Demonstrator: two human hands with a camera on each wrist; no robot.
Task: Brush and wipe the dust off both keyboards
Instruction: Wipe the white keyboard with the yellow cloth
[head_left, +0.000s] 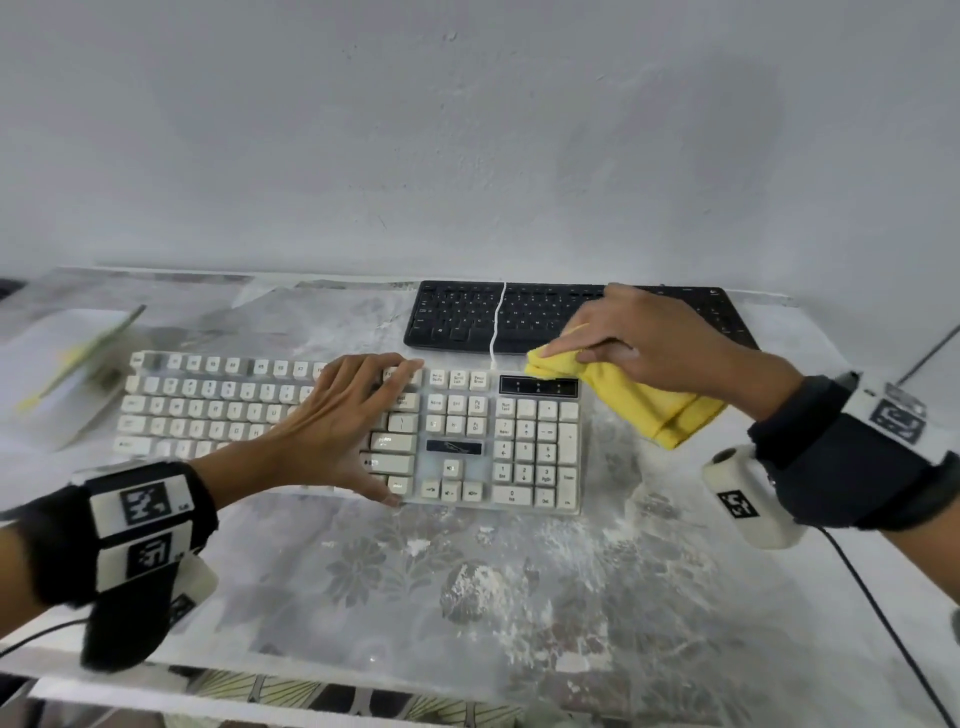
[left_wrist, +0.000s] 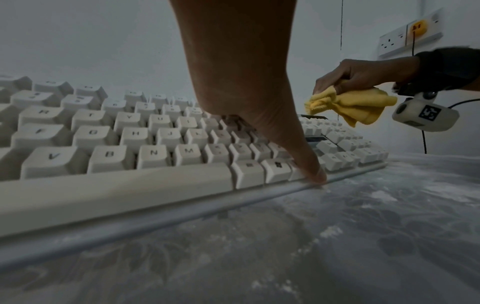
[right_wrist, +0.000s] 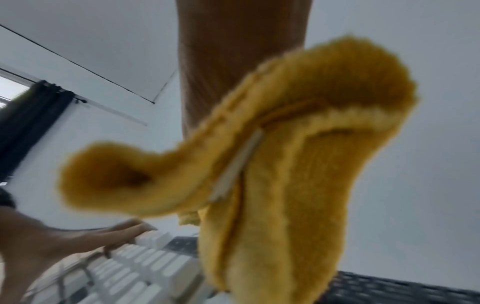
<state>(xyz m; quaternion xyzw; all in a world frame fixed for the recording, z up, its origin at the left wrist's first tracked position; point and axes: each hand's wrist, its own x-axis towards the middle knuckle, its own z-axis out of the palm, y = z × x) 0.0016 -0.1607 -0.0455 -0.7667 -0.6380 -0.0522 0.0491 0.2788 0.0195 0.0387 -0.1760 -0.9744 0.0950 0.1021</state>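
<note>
Wiping step at hand—the left hand lies spread, steadying the white keyboard mid-frame, while the right hand pinches the yellow cloth above its upper-right corner—next, probably lower and sweep.

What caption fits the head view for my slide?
Left hand steadies the white keyboard while the right hand holds a yellow cloth above its corner, black keyboard behind.
</note>
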